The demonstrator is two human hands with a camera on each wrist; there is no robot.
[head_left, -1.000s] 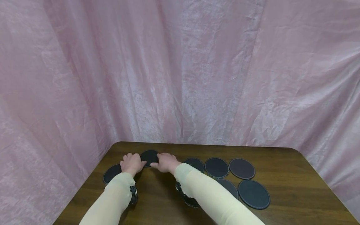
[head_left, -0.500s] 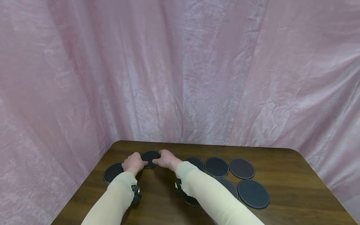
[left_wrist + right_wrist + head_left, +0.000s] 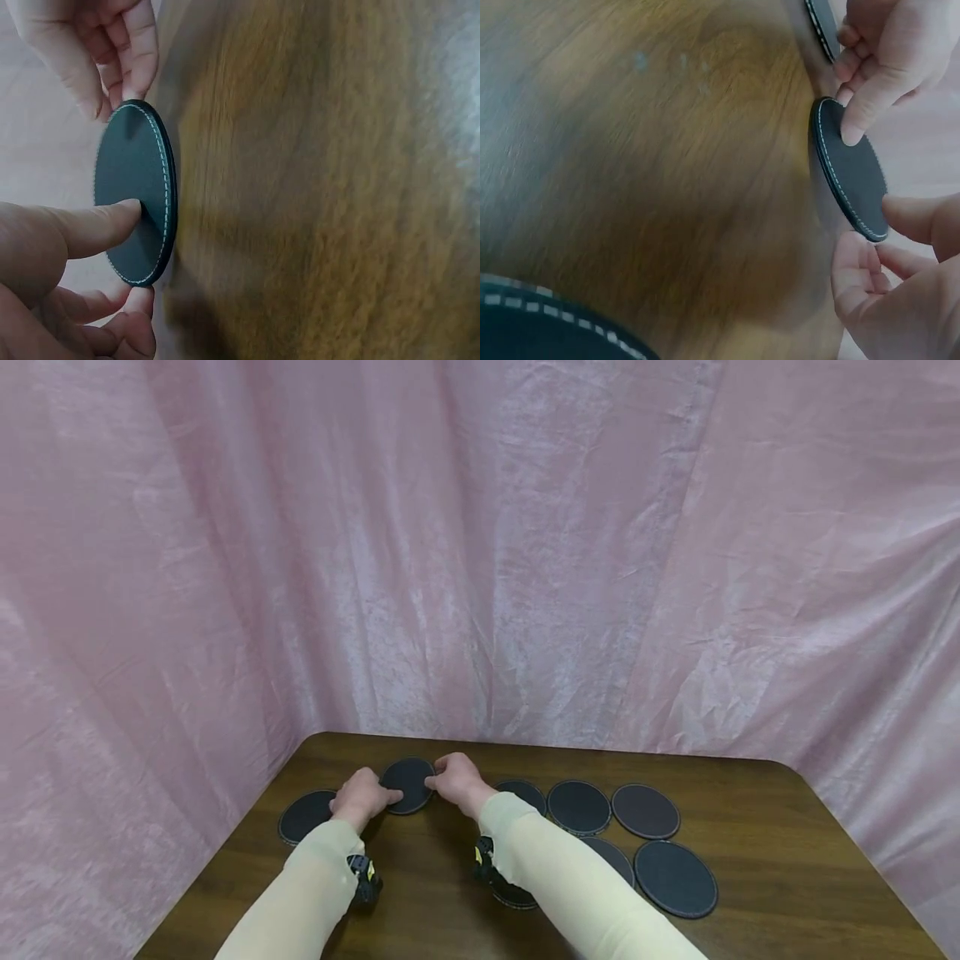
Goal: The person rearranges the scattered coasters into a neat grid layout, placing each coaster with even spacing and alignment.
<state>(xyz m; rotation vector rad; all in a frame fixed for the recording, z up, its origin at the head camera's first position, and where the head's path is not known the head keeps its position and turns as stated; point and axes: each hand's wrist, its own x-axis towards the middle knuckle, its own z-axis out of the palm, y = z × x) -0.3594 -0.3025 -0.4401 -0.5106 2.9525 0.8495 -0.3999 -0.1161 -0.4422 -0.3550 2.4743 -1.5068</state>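
A round black coaster (image 3: 407,775) with pale edge stitching is between both hands at the table's back left. My left hand (image 3: 362,797) pinches its left side; in the left wrist view the thumb (image 3: 112,225) lies on the face and the other fingers meet the rim from beneath. On the opposite side, my right hand (image 3: 459,782) holds the rim, its thumb (image 3: 911,217) at the edge and curled fingers under it in the right wrist view. Another dark coaster (image 3: 303,817) lies left of the left hand, partly hidden by it.
Several more dark coasters, such as a dark blue one (image 3: 675,878) and a brownish one (image 3: 645,811), lie in rows on the right of the wooden table (image 3: 780,843). My right sleeve covers parts of some. A pink curtain (image 3: 480,552) hangs behind the table.
The coaster has shifted slightly right and its face now looks rounder, as if tilted up. My right thumb has slid from its face to the edge; both hands moved slightly right.
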